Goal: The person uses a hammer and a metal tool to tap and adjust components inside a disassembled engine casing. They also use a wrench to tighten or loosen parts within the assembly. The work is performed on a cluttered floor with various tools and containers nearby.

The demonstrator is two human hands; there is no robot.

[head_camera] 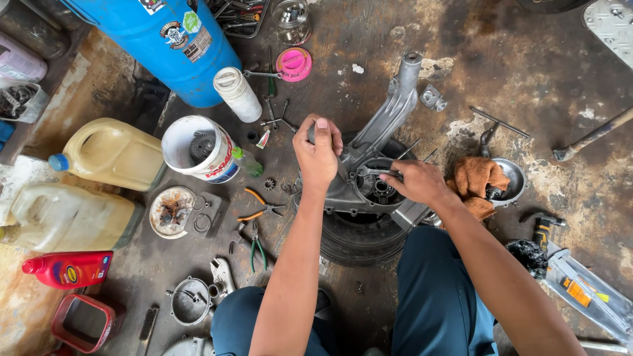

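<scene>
The grey metal engine case lay on a tyre in the middle (it looked heavy, hard and oily), the left hand squeezing a tool handle, the right hand pinching a thin tool.

A stained concrete floor (oil-dark) bears jugs, pliers, a pink lid and a tyre
</scene>
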